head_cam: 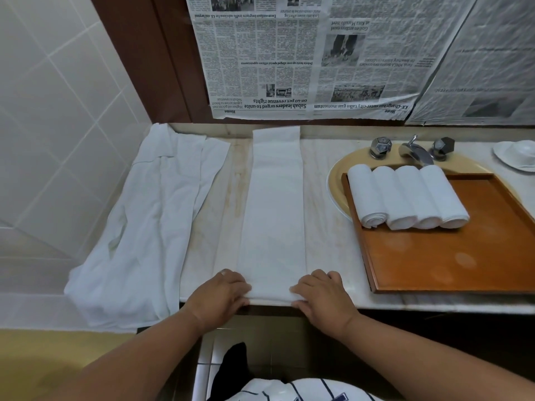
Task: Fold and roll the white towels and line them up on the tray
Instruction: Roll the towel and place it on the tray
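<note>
A white towel, folded into a long narrow strip, lies on the marble counter and runs from the near edge to the back wall. My left hand and my right hand pinch its near end at the counter's front edge, one at each corner. To the right, a brown wooden tray sits over the sink. Several rolled white towels lie side by side at the tray's far left. A pile of loose white towels is heaped at the counter's left end.
A chrome tap with two handles stands behind the tray. A white dish sits at the far right. Newspaper sheets cover the wall behind. White tiles are on the left.
</note>
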